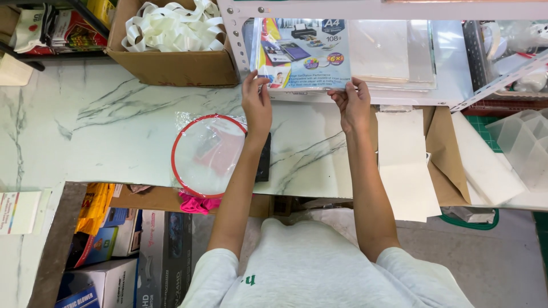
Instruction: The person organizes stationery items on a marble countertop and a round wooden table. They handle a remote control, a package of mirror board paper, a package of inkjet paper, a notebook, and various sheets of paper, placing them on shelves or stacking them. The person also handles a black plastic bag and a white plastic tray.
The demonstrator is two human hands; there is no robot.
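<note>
paper pack point(302, 51) on the shelf edge above the counter | left hand point(257, 102) and right hand point(353, 102) each pinch a lower corner | looks flat, light, bendy, glossy wrap likely slippery | safest hold: both bottom corners, thumbs on top

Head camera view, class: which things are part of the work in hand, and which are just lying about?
In hand:
- left hand and right hand, each gripping the lower edge of the paper pack

Lying about:
- red-rimmed clear pouch
- cardboard box of white ribbon
- brown envelope
- clear plastic trays
</note>
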